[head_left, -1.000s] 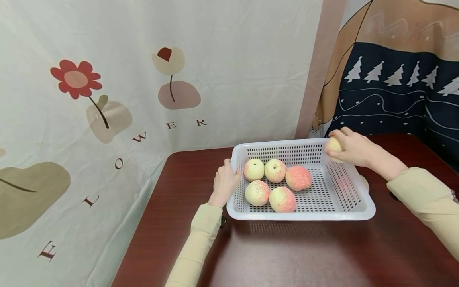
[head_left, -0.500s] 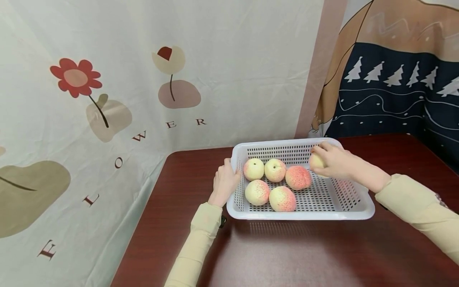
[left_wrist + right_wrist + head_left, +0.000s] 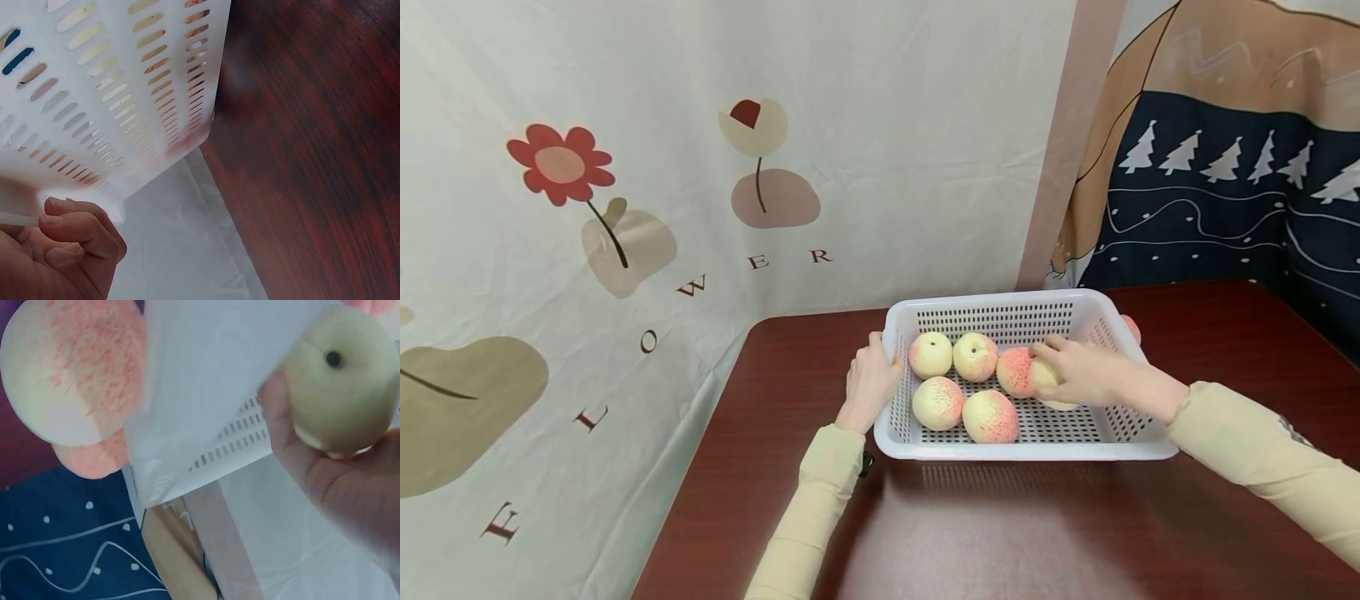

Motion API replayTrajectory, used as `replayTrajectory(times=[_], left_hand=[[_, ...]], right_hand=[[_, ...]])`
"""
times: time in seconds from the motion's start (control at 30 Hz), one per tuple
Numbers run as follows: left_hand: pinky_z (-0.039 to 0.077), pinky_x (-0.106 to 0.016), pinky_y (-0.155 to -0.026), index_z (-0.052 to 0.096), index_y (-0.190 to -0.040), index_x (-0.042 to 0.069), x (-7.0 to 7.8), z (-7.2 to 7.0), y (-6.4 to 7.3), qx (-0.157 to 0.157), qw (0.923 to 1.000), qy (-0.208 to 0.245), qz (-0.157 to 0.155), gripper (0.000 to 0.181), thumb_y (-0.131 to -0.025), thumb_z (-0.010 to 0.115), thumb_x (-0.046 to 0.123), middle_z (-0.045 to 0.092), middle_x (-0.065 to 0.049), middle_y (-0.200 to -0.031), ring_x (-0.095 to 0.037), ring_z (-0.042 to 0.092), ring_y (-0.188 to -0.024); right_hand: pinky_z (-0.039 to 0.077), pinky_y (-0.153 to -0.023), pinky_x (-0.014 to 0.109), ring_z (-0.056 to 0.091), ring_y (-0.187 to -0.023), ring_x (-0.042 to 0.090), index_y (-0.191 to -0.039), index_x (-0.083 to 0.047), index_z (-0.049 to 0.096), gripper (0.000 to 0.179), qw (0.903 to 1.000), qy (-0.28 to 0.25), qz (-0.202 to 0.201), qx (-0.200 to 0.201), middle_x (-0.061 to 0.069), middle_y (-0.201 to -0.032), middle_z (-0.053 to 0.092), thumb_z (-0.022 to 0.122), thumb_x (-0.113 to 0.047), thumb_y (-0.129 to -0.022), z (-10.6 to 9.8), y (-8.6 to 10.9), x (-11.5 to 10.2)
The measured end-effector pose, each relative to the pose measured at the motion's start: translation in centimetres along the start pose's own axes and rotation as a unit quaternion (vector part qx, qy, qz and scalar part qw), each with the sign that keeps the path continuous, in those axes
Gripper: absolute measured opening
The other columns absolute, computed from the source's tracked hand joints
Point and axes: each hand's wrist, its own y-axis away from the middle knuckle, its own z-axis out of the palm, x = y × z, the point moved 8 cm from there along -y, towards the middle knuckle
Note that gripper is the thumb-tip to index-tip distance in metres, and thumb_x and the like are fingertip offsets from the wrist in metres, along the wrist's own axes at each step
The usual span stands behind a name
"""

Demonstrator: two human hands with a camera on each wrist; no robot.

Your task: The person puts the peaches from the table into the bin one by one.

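Observation:
A white perforated plastic basket (image 3: 1030, 452) sits on the table with several pink-and-yellow peaches in it, among them one at the back left (image 3: 931, 355) and one at the front (image 3: 991, 417). My left hand (image 3: 871, 379) grips its left rim; in the left wrist view the fingers (image 3: 78, 228) curl at that edge. Inside the basket's right half, my right hand (image 3: 1086, 372) holds a pale yellow peach (image 3: 1043, 379), close beside a redder peach (image 3: 1014, 372). In the right wrist view the dark stem hollow of the held peach (image 3: 347, 394) shows above the thumb.
Outside the basket's right wall are two more peaches, a large pale-pink one (image 3: 75, 369) and a pink one (image 3: 97, 459) partly behind it. The dark red wooden table (image 3: 1000, 525) extends in front. A printed cloth (image 3: 887, 167) hangs along the back.
My right hand has carried its peach from over the basket's back right rim leftward and down into the basket, beside the redder peach. My left hand has stayed on the rim.

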Motion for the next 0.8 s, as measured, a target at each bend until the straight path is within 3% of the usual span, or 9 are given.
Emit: replayTrajectory(times=[0.07,0.2,0.3,0.47,0.8], left_hand=[[0.053,-0.038,-0.06,0.047,-0.127,0.003,0.0,0.0,0.0,0.001,1.0,0.0,0.001,0.043,-0.09,0.057,0.021,0.068,-0.019,-0.099,-0.03,0.068,-0.075],[0.052,-0.038,-0.058,0.047,-0.128,0.003,0.0,0.0,0.0,0.002,1.0,0.003,0.003,0.043,-0.09,0.058,0.021,0.068,-0.019,-0.098,-0.029,0.068,-0.073],[0.052,-0.038,-0.058,0.047,-0.128,0.003,0.0,0.0,0.0,0.003,1.0,0.004,0.005,0.043,-0.09,0.058,0.021,0.068,-0.019,-0.098,-0.03,0.068,-0.073],[0.052,-0.036,-0.057,0.047,-0.128,0.002,0.0,0.0,0.1,0.003,0.9999,0.006,0.008,0.044,-0.09,0.058,0.02,0.068,-0.019,-0.097,-0.029,0.068,-0.072],[0.051,-0.034,-0.055,0.046,-0.128,0.002,0.1,-0.1,0.1,0.001,0.9999,0.008,0.008,0.044,-0.09,0.058,0.021,0.068,-0.019,-0.096,-0.027,0.068,-0.069]], right_hand=[[0.05,-0.078,0.049,0.06,-0.082,0.023,-0.128,-0.005,0.053,0.058,0.9998,0.007,0.002,-0.017,0.017,-0.115,0.057,0.063,-0.043,-0.085,0.4,0.1,-0.2],[0.048,-0.07,0.04,0.057,-0.081,0.02,-0.123,-0.007,0.054,0.056,0.9993,0.004,-0.007,-0.037,0.013,-0.11,0.057,0.064,-0.046,-0.084,1.0,0.3,-0.6],[0.048,-0.069,0.04,0.058,-0.084,0.023,-0.121,-0.007,0.054,0.055,0.9985,0.001,-0.012,-0.053,0.014,-0.112,0.056,0.063,-0.047,-0.084,1.6,0.4,-0.7],[0.049,-0.083,0.052,0.06,-0.098,0.032,-0.127,-0.006,0.051,0.062,0.9971,-0.01,-0.004,-0.075,0.022,-0.13,0.05,0.061,-0.05,-0.085,2.7,0.5,-0.6],[0.049,-0.066,0.038,0.055,-0.077,0.016,-0.113,-0.012,0.054,0.051,0.997,-0.02,-0.029,-0.069,0.007,-0.1,0.048,0.063,-0.053,-0.083,4.0,0.9,-1.5]])
